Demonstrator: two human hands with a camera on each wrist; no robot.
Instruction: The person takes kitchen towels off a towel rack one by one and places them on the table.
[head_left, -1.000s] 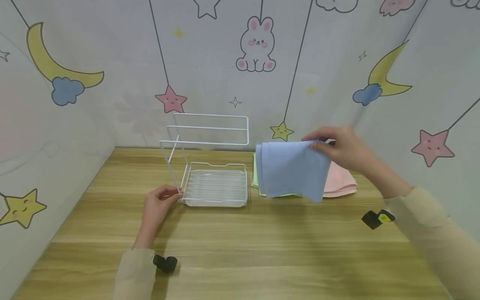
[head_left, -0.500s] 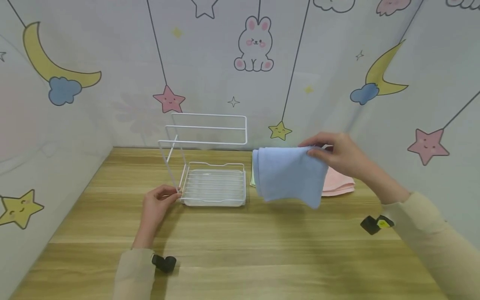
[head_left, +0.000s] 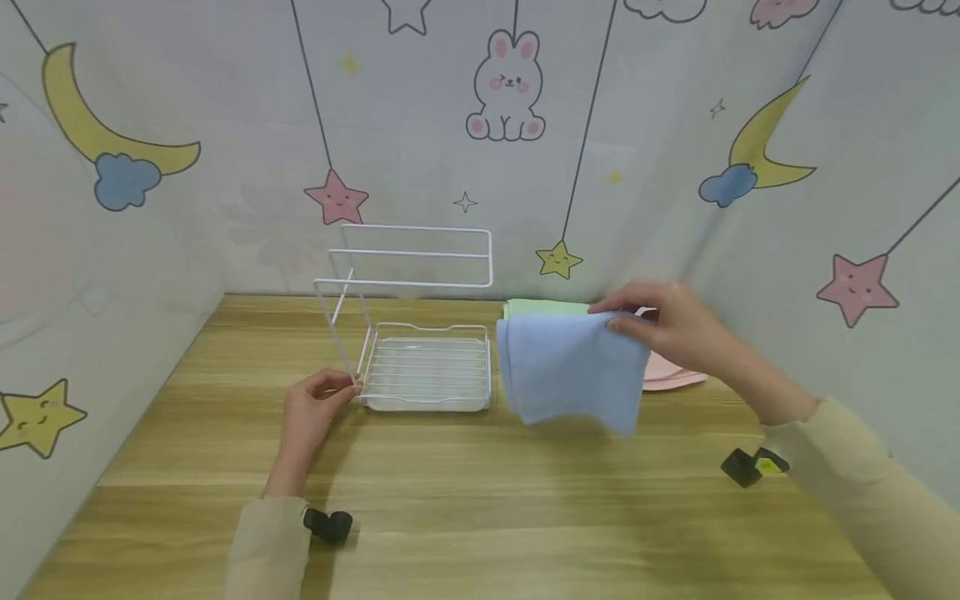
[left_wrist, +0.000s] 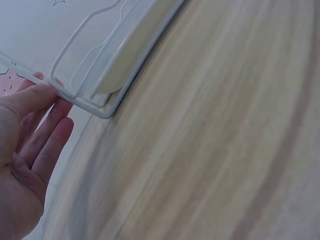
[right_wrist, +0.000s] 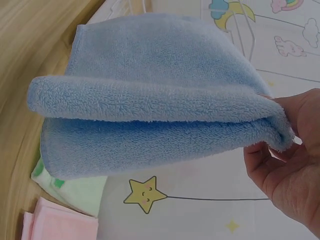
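Observation:
A folded light-blue towel point(head_left: 573, 367) hangs from my right hand point(head_left: 678, 325), which pinches its upper right corner between thumb and fingers. Seen from the right wrist, the towel point(right_wrist: 150, 100) shows its fuzzy folded layers, and the hand point(right_wrist: 295, 160) grips one end. My left hand point(head_left: 315, 412) pinches the lower left front corner of a white wire rack point(head_left: 420, 285). In the left wrist view, thumb and fingers of the left hand point(left_wrist: 30, 135) hold the bent wire of that rack point(left_wrist: 75, 97). A shallow tray point(head_left: 427, 406) sits in the rack's base.
Behind the blue towel, a green towel point(head_left: 543, 307) and a pink towel point(head_left: 671, 375) lie folded on the wooden table point(head_left: 480, 508). A printed curtain wall point(head_left: 420, 150) closes off the back and both sides.
My right hand has lowered the blue towel and brought it slightly left and toward me, uncovering the green towel's back edge. The left hand stays on the rack.

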